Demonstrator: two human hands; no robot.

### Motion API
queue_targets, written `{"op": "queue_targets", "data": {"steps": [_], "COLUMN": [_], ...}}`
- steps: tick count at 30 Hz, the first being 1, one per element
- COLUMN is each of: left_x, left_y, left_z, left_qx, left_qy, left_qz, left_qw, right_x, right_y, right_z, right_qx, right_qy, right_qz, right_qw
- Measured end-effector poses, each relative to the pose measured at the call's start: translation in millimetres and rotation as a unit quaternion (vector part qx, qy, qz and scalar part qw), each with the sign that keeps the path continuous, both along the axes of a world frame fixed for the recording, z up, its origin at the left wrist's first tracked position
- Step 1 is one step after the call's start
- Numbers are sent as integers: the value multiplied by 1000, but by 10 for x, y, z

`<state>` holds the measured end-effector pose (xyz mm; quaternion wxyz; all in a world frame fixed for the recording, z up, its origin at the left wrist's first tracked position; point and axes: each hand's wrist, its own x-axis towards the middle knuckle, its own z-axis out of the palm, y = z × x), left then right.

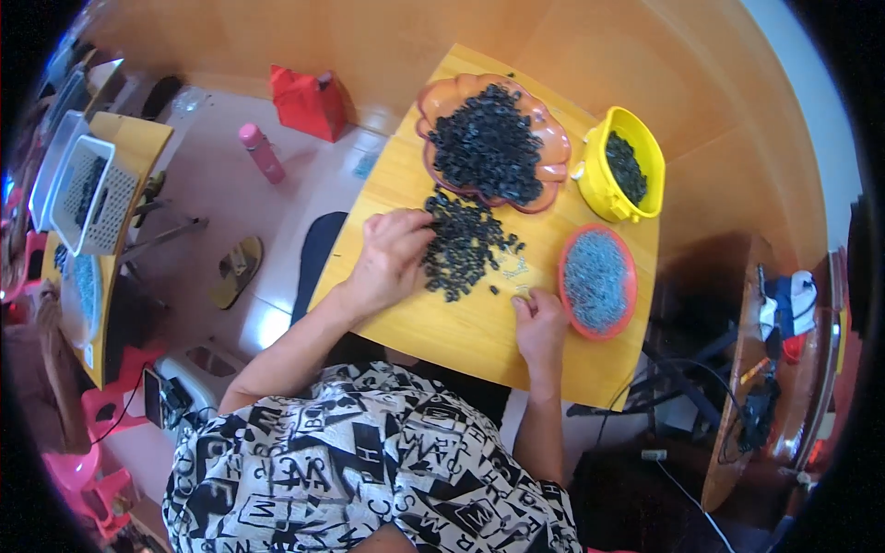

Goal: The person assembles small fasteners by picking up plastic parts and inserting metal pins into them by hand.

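Observation:
A pile of small black parts (458, 253) lies on the yellow wooden table (433, 327). My left hand (392, 253) is at the pile's left edge, its fingers curled in among the parts; what they pinch is hidden. My right hand (542, 324) is closed, thumb against the fingers, just below a few thin silvery metal pieces (516, 267) loose on the table. Anything held there is too small to make out. Right of it stands a red round dish (630, 297) full of similar silvery pieces. Behind the pile, an orange-brown scalloped tray (553, 152) holds a large heap of the black parts.
A yellow tub (599, 184) with more black parts stands at the table's far right. Left on the floor are a pink bottle (263, 154), a red bag (309, 103) and a sandal (237, 270). Another person's arm (57, 369) is by a second table with a white basket (83, 195).

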<state>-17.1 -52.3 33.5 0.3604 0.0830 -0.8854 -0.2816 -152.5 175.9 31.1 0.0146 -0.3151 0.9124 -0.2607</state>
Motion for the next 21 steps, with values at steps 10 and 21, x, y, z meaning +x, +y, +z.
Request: {"op": "queue_targets", "data": {"steps": [10, 21], "left_x": [200, 173], "left_y": [-267, -187], "left_z": [-129, -97], "left_qx": [67, 41], "left_qy": [-133, -139], "left_qz": [78, 68], "left_qw": [986, 987], "right_x": [-42, -9], "right_y": [-33, -51], "right_z": [-107, -107], "right_qx": [-12, 4], "right_qy": [-6, 24], "right_qz": [-40, -53], "right_qw": [999, 998]}}
